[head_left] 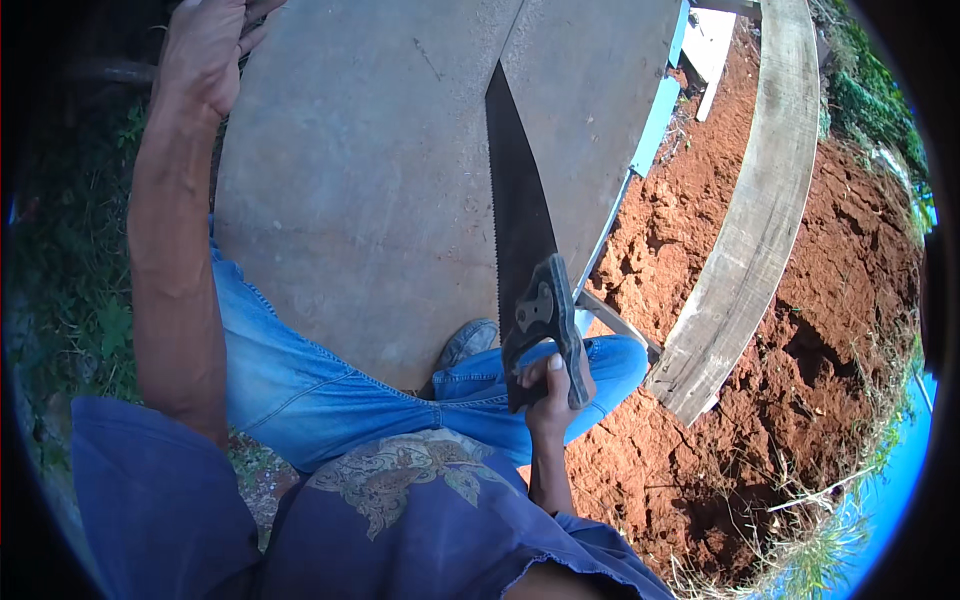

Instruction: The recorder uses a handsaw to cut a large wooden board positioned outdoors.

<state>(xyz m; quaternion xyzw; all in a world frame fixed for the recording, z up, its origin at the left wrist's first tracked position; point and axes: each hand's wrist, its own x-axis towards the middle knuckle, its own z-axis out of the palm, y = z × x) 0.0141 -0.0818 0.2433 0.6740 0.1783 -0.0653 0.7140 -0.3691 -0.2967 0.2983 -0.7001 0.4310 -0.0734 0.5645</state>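
A handsaw (519, 180) with a dark blade and a grey-and-black handle lies along a wide, flat brownish sheet (340, 200). My right hand (549, 390) is closed round its handle, close to my bent right knee. The toothed edge faces left, and the blade's tip meets a thin dark line, like a cut, that runs on to the top of the view. At the sheet's upper left edge is my left hand (203, 55), its fingers apart and reaching over the border. The upper frame edge cuts off part of that hand.
To the right, a long weathered plank (745, 210) spans rough red soil (830, 290). Light-blue strips (656, 128) run along the sheet's right side. A shoe (468, 342) rests by the sheet's near edge. Green plants (75, 300) grow at the left.
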